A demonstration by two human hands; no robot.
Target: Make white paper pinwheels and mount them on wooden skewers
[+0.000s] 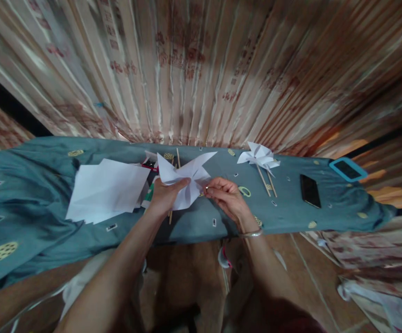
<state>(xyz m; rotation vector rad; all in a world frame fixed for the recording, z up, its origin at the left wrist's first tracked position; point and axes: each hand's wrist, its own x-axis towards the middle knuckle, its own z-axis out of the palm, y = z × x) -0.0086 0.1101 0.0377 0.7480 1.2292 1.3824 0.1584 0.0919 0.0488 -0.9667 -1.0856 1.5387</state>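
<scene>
My left hand (168, 193) is closed on a white paper pinwheel (183, 175), with the thumb pressed near its folded middle. Just right of it, my right hand (226, 196) pinches a tiny, light-coloured thing (206, 188) between thumb and fingers. It is too small to name. Thin wooden sticks (178, 158) show behind and below the pinwheel, partly hidden by it. A stack of white paper sheets (107, 190) lies left of my left hand. Between the stack and the pinwheel, a small dark and red box (149, 164) and a green item are partly covered.
Finished-looking white pinwheels (260, 157) on wooden sticks lie on the blue-green cloth (201, 226) at right. Beyond them are a black phone (310, 190) and a blue-framed device (348, 169). A pale green ring (245, 191) lies by my right hand. A pleated curtain (194, 69) hangs behind.
</scene>
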